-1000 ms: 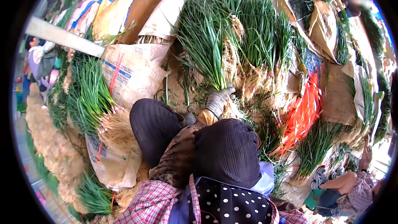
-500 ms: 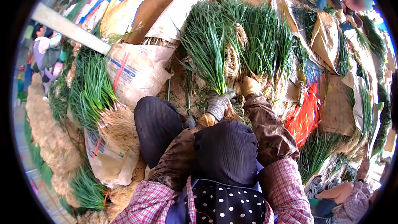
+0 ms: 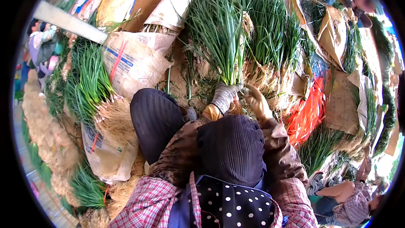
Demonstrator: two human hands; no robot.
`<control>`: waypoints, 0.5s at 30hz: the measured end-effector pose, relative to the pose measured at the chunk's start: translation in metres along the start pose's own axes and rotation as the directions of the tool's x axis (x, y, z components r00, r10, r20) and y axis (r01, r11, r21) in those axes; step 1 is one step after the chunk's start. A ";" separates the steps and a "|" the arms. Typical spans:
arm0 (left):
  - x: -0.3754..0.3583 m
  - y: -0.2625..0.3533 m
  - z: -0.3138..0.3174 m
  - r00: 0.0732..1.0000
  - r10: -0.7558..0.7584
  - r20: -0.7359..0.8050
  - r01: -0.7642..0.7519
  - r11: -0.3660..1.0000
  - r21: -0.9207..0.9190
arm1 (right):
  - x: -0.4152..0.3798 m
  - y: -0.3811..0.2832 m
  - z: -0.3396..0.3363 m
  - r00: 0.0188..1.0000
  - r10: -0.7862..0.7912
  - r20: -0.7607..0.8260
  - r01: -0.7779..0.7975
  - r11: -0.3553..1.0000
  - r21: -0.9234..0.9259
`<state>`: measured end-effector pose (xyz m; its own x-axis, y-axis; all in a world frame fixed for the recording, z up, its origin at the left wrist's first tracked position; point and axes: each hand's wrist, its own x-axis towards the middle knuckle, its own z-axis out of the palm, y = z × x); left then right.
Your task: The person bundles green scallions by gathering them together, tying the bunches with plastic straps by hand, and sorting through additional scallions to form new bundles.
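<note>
My left hand (image 3: 226, 95), in a grey glove, is closed around the lower stems of a bunch of scallions (image 3: 228, 55). The long green leaves point away from me, and pale brown roots hang below the fist. My right hand (image 3: 258, 102), in a tan glove, is just right of that bunch. Its fingers are bent together close to the stems, and anything between them is too small to make out. Beyond both hands lies a wide heap of scallions (image 3: 270, 38) with its roots (image 3: 263, 74) towards me.
Left of my knee, a large bundle of scallions (image 3: 90, 74) rests by a printed sack (image 3: 135, 65). Red plastic strips (image 3: 308, 112) lie to the right, near a brown sack (image 3: 339, 109). Other people are at the right and left edges; one person (image 3: 352, 202) sits at lower right.
My right hand has drawn back from the roots of the heap, towards me, and is beside the held bunch. My left hand keeps its hold, with the bunch now more upright.
</note>
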<state>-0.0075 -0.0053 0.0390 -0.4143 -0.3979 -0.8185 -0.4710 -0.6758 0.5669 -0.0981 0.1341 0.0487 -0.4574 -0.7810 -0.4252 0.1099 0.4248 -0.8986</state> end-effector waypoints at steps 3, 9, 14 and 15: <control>0.035 -0.019 0.010 0.998 -0.041 -0.050 0.040 0.999 -0.020 | 0.040 0.016 -0.006 0.992 -0.076 0.104 0.019 0.885 0.465; -0.005 -0.002 -0.005 0.982 0.109 0.154 -0.124 0.988 0.088 | 0.076 0.001 0.008 0.994 0.108 -0.009 -0.073 0.733 0.677; -0.007 0.002 0.002 0.993 0.069 0.090 -0.077 0.993 0.084 | 0.057 0.008 0.008 0.965 0.185 -0.186 -0.007 0.726 0.688; -0.004 0.001 0.004 0.977 0.173 0.122 -0.166 0.984 -0.065 | 0.053 0.010 0.010 0.959 0.213 -0.188 -0.015 0.700 0.714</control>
<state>-0.0092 -0.0014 0.0432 -0.5812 -0.4305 -0.6906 -0.3436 -0.6394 0.6878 -0.1122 0.0927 0.0164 -0.5810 -0.5726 -0.5784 0.7139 -0.0172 -0.7000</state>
